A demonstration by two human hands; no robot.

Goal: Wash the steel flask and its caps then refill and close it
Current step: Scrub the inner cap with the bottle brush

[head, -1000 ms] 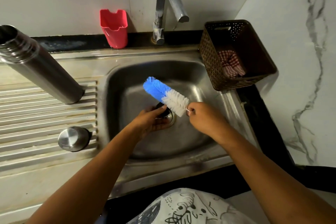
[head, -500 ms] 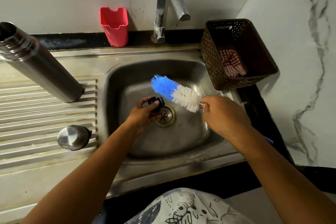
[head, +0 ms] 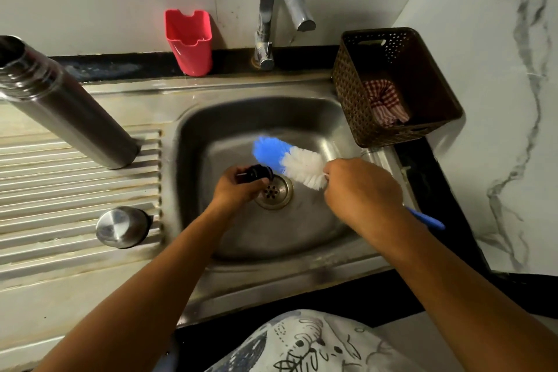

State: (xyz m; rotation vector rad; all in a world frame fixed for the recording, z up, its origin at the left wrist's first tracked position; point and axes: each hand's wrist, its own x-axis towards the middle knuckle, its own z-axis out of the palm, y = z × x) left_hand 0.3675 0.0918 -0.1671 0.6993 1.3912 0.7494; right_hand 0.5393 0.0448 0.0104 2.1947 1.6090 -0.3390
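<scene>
The steel flask (head: 60, 106) stands open on the ribbed drainboard at the left. Its steel outer cap (head: 122, 226) rests upside down on the drainboard nearer to me. Over the sink basin (head: 302, 238), my left hand (head: 238, 190) grips the small black inner cap (head: 255, 174) just left of the drain. My right hand (head: 362, 190) holds a bottle brush (head: 290, 160) with blue and white bristles; its bristles touch the black cap, and the blue handle end sticks out behind my wrist.
The tap (head: 280, 6) stands behind the basin with no water running. A red plastic holder (head: 188, 41) sits on the back ledge. A brown woven basket (head: 392, 84) with a checked cloth stands at the basin's right rim. A marble wall closes the right side.
My left hand has lifted the black cap off the drain area. The brush and my right hand shifted right and up, with the bristles staying against the cap.
</scene>
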